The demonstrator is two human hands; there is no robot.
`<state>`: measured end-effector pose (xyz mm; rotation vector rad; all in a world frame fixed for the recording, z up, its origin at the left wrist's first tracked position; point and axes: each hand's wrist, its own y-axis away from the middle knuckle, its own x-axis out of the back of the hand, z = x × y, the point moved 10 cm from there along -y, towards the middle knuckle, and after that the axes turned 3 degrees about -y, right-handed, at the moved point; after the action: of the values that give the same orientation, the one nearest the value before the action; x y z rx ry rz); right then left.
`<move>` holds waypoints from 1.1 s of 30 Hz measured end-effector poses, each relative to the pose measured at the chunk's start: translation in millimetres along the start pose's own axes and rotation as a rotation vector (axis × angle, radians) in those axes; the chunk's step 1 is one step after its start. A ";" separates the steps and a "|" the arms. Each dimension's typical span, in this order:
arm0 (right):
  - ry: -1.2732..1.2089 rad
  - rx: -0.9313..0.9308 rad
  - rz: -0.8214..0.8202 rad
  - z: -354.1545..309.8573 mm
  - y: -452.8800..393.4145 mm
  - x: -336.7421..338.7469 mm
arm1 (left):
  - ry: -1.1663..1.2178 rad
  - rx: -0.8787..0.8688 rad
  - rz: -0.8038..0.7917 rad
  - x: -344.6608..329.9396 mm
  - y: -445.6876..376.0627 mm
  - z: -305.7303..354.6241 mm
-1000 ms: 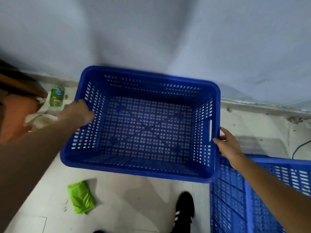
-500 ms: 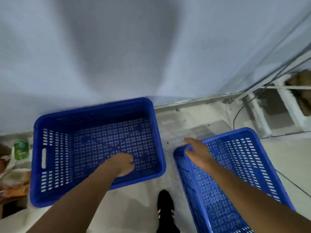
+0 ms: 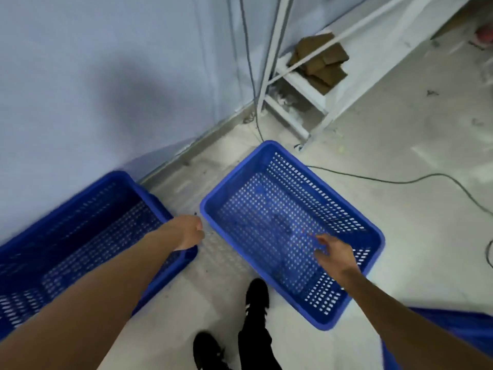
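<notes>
Two empty blue perforated plastic crates stand on the pale floor. The left crate (image 3: 88,236) sits against the blue wall. The right crate (image 3: 288,231) lies turned at an angle, a narrow strip of floor between them. My left hand (image 3: 186,232) hovers over that strip at the left crate's right rim, fingers loosely curled and holding nothing. My right hand (image 3: 333,253) is above the inside of the right crate with its fingers spread and empty.
A white metal rack (image 3: 293,102) with cardboard pieces (image 3: 320,60) stands in the far corner. Cables run down the wall (image 3: 250,76) and a dark cable (image 3: 400,181) crosses the floor at right. Another blue object (image 3: 453,329) shows at bottom right. My black shoes (image 3: 257,292) are below the crates.
Both hands let go of the left crate, which now stands by the wall. The view swung right, and both hands moved to the second crate.
</notes>
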<state>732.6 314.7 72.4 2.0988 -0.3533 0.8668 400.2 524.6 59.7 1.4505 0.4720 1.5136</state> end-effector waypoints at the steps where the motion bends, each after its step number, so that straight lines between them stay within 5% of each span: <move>1: -0.024 -0.016 0.039 16.3 3.0 11.8 | -0.010 0.001 0.007 2.0 -4.0 8.6; 10: -0.217 -0.225 0.240 169.9 -3.8 85.5 | 0.001 0.095 0.150 51.1 -98.2 81.1; 18: -0.456 -0.636 0.149 291.9 -7.5 26.6 | -0.036 0.210 0.163 70.5 -174.3 113.7; 25: -0.577 -0.688 0.119 290.4 -51.2 -18.3 | -0.077 0.242 0.220 82.2 -243.3 122.7; 29: -0.786 -0.837 0.146 298.6 -55.4 -40.3 | 0.129 0.252 0.067 66.1 -276.3 104.7; 33: -0.938 -0.944 0.138 307.9 -51.5 -48.2 | 0.295 0.277 0.118 68.3 -289.2 92.1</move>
<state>865.5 104.8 -122.7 1.4249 -1.1386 -0.2951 600.0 686.9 -114.9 1.4895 0.8126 1.8243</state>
